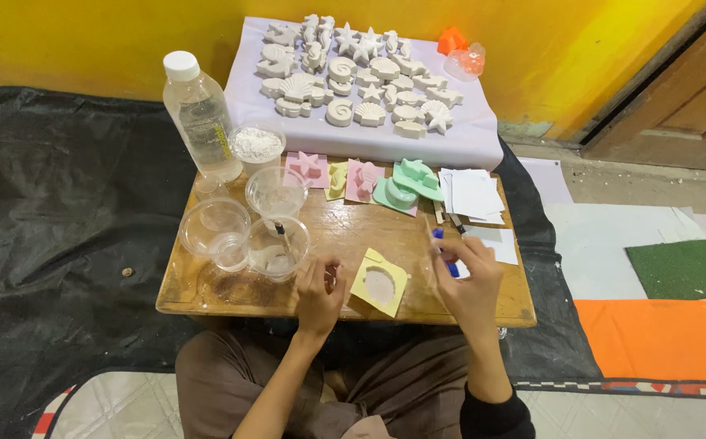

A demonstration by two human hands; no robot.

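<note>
Resting near the front edge of a small wooden table (pixel 345 232), a yellow silicone mould (pixel 380 282) with a round, pale-filled hollow lies flat between the two hands. The left hand (pixel 319 294) curls just beside its left edge, fingers drawn together as if pinching something small, though what it grips cannot be made out. The right hand (pixel 471 280) sits to the mould's right, fingers closed around a blue pen (pixel 444 254) held upright. Left of the mould stand several clear plastic cups (pixel 243 228), one holding a stirring stick in whitish residue, and behind them a cup of white powder (pixel 257 145) beside a clear plastic bottle (pixel 201 114) with a white cap. Along the back of the table lie soft pink, yellow and mint-green moulds (pixel 365 179) shaped like a starfish, fish and shells, with a stack of white paper slips (pixel 473 195) to their right. Beyond, a pale lilac sheet (pixel 467 138) carries rows of matte white plaster casts (pixel 357 73): shells, spirals and starfish. A black tarp (pixel 52 203) covers the floor.
</note>
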